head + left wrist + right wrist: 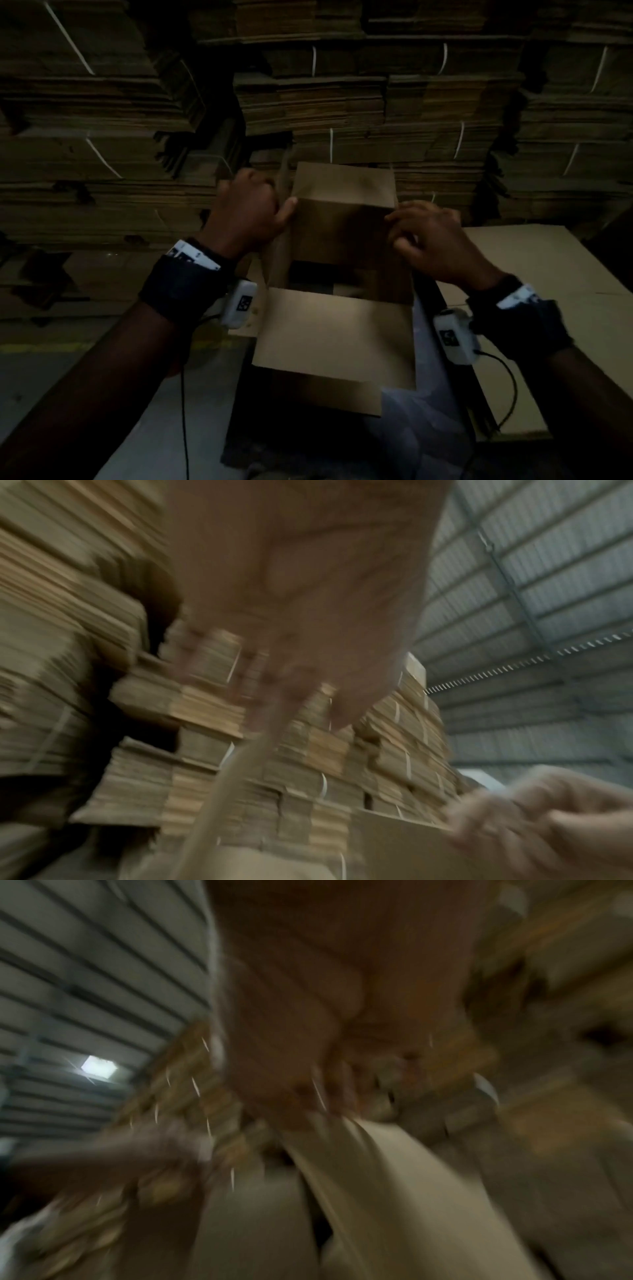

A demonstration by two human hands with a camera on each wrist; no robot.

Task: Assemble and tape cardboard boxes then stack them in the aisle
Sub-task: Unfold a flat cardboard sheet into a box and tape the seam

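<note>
An open brown cardboard box stands upright in front of me, with its near flap folded out toward me and its far flap standing up. My left hand grips the box's left flap, thumb on the inner side. My right hand holds the right edge with curled fingers and thumb. The left wrist view is blurred: the left hand is over a thin cardboard edge, and the right hand holds a panel. The right wrist view, also blurred, has the right hand on a pale flap.
Tall stacks of flat cardboard bundles tied with white straps fill the whole background. A large flat cardboard sheet lies to the right of the box. Grey floor with a yellow line lies at lower left. Thin cables hang from both wrists.
</note>
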